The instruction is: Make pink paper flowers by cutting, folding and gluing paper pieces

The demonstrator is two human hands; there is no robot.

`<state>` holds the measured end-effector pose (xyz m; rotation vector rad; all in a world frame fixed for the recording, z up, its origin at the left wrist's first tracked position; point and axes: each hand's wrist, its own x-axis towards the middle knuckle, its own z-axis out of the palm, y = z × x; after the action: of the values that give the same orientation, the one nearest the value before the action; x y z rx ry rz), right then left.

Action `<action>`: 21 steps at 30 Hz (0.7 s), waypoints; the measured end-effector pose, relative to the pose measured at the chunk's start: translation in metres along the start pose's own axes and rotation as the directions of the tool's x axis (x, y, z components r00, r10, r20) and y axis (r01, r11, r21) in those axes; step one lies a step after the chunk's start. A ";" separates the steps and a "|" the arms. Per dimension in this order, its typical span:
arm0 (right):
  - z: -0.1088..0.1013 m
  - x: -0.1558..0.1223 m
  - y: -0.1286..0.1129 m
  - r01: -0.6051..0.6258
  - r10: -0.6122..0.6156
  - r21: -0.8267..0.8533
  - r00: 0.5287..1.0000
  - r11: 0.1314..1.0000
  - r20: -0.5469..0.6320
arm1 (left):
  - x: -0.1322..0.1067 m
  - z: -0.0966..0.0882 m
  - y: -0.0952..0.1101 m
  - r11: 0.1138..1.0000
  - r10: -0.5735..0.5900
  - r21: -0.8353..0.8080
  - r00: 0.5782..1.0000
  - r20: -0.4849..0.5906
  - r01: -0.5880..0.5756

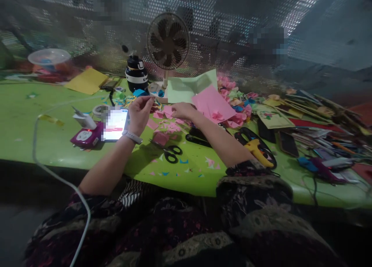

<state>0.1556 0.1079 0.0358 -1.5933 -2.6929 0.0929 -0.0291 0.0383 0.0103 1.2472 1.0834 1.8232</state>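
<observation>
The left hand (140,112) is raised over the middle of the table (200,183), its thumb and fingertips drawn together; whether anything is pinched between them cannot be told. The right hand (183,112) is beside it with fingers bent, close to a pink paper piece (168,111); its grip is unclear. Small pink scraps (172,126) lie beneath and between the hands. Black-handled scissors (166,150) rest nearer the table's front edge, and a lit phone (115,125) is beside the left wrist. Toward the back edge, a pink sheet (213,104) overlaps a pale green sheet (187,89), with a fan (167,41) behind.
</observation>
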 end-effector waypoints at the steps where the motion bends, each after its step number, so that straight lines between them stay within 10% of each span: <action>1: 0.003 0.011 -0.007 -0.015 0.018 -0.058 0.999 0.998 0.047 | 0.000 0.000 0.000 1.000 -0.004 0.005 1.000 -0.003 0.004; 15: 0.007 0.017 0.007 -0.075 0.081 -0.094 0.995 0.993 0.060 | -0.002 0.003 -0.004 0.998 -0.054 -0.030 0.994 0.095 0.057; 21: 0.004 0.010 0.019 -0.064 0.063 0.018 0.996 0.998 0.057 | -0.006 0.004 -0.009 0.944 -0.317 -0.022 0.922 0.224 0.330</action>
<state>0.1670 0.1252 0.0302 -1.6966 -2.6735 0.1675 -0.0232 0.0381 0.0010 1.1259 1.0346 1.4242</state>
